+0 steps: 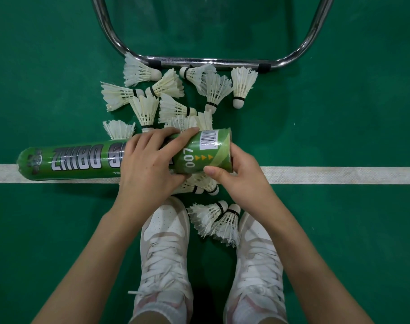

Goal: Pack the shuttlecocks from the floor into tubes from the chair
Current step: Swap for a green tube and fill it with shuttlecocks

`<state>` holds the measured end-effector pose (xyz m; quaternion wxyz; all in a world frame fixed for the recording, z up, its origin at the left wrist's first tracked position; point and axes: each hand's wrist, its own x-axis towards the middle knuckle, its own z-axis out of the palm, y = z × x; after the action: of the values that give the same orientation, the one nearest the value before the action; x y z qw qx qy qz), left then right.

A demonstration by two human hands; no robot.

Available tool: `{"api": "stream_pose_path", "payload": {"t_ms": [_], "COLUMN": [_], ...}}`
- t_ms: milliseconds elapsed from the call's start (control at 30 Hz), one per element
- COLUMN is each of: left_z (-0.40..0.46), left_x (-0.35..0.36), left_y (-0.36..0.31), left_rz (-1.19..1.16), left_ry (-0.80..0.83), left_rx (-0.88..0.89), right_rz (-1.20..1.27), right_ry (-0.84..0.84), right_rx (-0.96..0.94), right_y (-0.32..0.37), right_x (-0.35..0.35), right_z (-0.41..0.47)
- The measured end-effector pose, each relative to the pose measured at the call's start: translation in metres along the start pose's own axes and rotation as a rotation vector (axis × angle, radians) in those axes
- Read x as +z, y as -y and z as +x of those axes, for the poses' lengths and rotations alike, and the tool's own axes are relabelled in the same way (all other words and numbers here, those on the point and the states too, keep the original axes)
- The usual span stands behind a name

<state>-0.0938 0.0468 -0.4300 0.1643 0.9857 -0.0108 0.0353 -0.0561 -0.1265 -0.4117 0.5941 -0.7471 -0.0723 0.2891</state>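
Both hands grip green tube (pixel 82 157): left hand (pixel 148 169) mid-body, right hand (pixel 236 174) its end.

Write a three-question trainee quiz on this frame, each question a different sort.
1. True or false: the left hand grips the green tube around its middle.
2. Where is the right hand? A) on a shuttlecock B) at the tube's barcode end C) on the chair frame
3. Fill in: the pair of shuttlecocks nearest the camera lies between the person's two ___.

Key: 1 true; 2 B; 3 shoes.
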Motion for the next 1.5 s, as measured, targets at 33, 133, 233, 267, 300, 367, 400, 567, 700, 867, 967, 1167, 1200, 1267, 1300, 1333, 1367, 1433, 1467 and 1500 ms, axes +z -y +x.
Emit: {"api": "stream_pose_path", "payload": {"t_ms": [33, 133, 233, 267, 300, 367, 400, 567, 700, 867, 967, 1167, 1200, 1267, 1300, 1333, 1367, 1433, 1467, 1500], "left_z": [0.0, 0.0, -0.001, -0.001, -0.001, -0.001, -0.001, -0.001, 0.001, 0.001, 0.0, 0.0, -0.001, -0.001, -0.001, -0.002, -0.002, -0.002, -0.003, -0.003], "left_x": [0.0, 0.0, 0.0, 0.0, 0.0, -0.001, 0.0, -0.002, -0.005, -0.012, -0.013, -0.014, -0.014, -0.013, -0.013, -0.013, -0.013, -0.012, -0.011, -0.011], "left_y": [0.0, 0.0, -0.001, -0.002, -0.002, -0.002, -0.002, 0.0, 0.009, 0.019, 0.023, 0.025, 0.025, 0.025, 0.025, 0.025, 0.025, 0.023, 0.023, 0.022], "left_rz": [-0.003, -0.009, -0.009, -0.006, -0.003, 0.001, 0.0, -0.021, -0.043, -0.05, -0.048, -0.044, -0.043, -0.036, -0.034, -0.033, -0.032, -0.03, -0.031, -0.031], "left_ry": [-0.001, -0.004, -0.005, -0.003, -0.001, -0.001, -0.001, 0.002, -0.016, -0.002, 0.004, 0.012, 0.013, 0.016, 0.016, 0.017, 0.018, 0.018, 0.016, 0.012], "left_rx": [-0.002, 0.001, 0.004, 0.003, 0.001, 0.002, 0.003, -0.005, -0.04, -0.123, -0.15, -0.166, -0.163, -0.159, -0.158, -0.157, -0.156, -0.149, -0.145, -0.142], "right_rz": [0.001, 0.024, 0.049, 0.062, 0.077, 0.098, 0.102, 0.11, 0.006, -0.063, -0.112, -0.353, -0.372, -0.412, -0.431, -0.451, -0.473, -0.509, -0.515, -0.51], "right_ry": [-0.007, -0.026, -0.014, -0.005, 0.006, 0.023, 0.032, 0.042, -0.037, -0.094, -0.053, 0.024, 0.007, -0.03, -0.045, -0.058, -0.07, -0.101, -0.122, -0.144], "right_rx": [-0.007, -0.02, -0.009, -0.005, -0.002, 0.0, -0.002, -0.022, -0.075, -0.068, 0.008, 0.018, 0.02, 0.027, 0.026, 0.019, 0.005, -0.037, -0.06, -0.076], "right_y": [0.0, 0.0, -0.001, -0.001, -0.001, -0.001, -0.001, -0.001, -0.003, -0.012, -0.023, -0.048, -0.05, -0.052, -0.054, -0.056, -0.058, -0.06, -0.061, -0.06], "right_x": [0.0, -0.001, -0.003, -0.003, -0.003, -0.003, -0.003, -0.005, -0.01, -0.016, -0.013, -0.002, -0.002, -0.005, -0.007, -0.008, -0.009, -0.011, -0.011, -0.011], "right_z": [0.0, 0.0, 0.001, 0.001, 0.001, 0.002, 0.002, 0.001, -0.003, -0.006, -0.004, 0.005, 0.007, 0.008, 0.008, 0.008, 0.007, 0.004, 0.003, 0.002]}}
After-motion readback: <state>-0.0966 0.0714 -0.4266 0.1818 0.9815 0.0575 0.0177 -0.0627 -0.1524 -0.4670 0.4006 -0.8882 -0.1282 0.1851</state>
